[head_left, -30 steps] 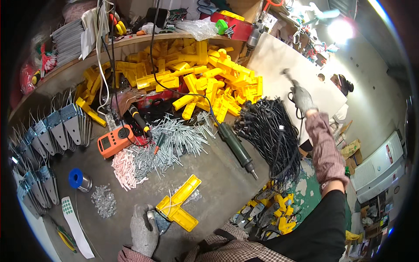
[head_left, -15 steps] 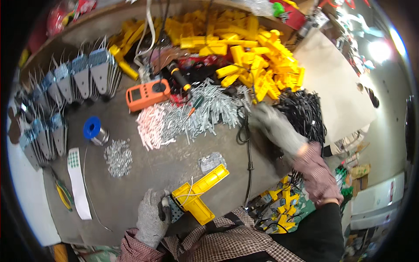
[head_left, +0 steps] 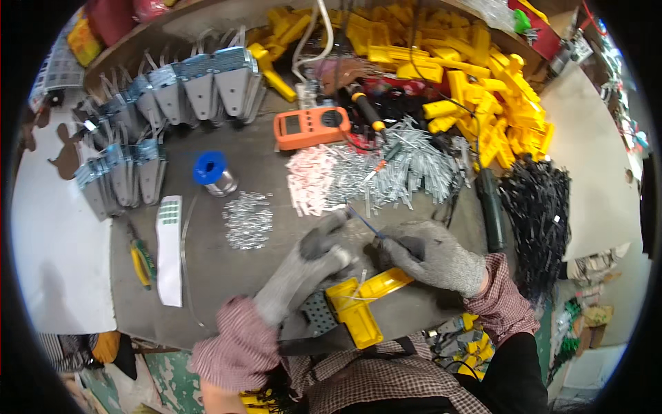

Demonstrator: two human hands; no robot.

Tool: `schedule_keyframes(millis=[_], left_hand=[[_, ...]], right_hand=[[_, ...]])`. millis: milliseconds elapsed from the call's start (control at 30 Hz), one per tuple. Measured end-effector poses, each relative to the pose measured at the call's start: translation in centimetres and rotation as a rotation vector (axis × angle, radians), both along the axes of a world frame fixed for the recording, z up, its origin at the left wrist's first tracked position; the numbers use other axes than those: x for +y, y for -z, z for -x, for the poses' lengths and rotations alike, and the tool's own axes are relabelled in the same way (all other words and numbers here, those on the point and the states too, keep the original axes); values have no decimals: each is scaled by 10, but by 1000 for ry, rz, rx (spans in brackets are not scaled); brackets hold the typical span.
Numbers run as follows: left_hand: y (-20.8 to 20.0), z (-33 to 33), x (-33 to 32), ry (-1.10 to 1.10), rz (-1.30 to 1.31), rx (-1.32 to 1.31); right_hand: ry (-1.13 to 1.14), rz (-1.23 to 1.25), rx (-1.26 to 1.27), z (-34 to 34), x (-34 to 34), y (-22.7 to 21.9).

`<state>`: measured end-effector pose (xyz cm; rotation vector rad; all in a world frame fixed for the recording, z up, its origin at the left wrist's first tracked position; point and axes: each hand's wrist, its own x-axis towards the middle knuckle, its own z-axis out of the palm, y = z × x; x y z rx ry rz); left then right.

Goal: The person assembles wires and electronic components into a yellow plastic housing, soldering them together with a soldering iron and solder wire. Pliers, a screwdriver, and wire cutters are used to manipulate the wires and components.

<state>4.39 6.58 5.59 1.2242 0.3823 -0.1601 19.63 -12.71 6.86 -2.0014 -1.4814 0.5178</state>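
Both my hands wear grey gloves and meet above the bench. My right hand (head_left: 431, 259) pinches the lower end of a thin, dark, straight wire-like piece (head_left: 364, 221). The fingertips of my left hand (head_left: 310, 259) close at its upper end, slightly blurred. Below them lies a yellow L-shaped plastic housing half (head_left: 360, 324), hollow side up, with thin white wires across it. Against its left side sits a dark perforated metal piece (head_left: 318, 314), partly under my left wrist. Neither hand touches the housing.
Behind are pink tubes (head_left: 310, 181), grey tubes (head_left: 414, 169), an orange multimeter (head_left: 310, 129) and yellow housings (head_left: 496, 103). Left are a solder spool (head_left: 212, 172), small metal parts (head_left: 248, 221), pliers (head_left: 142, 264) and metal plates (head_left: 203, 90). Right hang a dark cylindrical tool (head_left: 491, 210) and black cables (head_left: 536, 228).
My right hand has come back from the rear heaps with the thin dark piece. My left hand has let go of the housing and moved up to meet it. The view has shifted.
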Motion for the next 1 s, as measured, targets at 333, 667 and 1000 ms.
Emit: schedule_keyframes(millis=[333, 667, 1000], left_hand=[[37, -13, 8, -363, 87, -118], [36, -13, 10, -326, 126, 0], [45, -9, 10, -302, 209, -76]], right_hand=[[109, -89, 81, 14, 28, 41], [318, 60, 773, 8, 26, 41], [307, 10, 838, 10, 25, 42]])
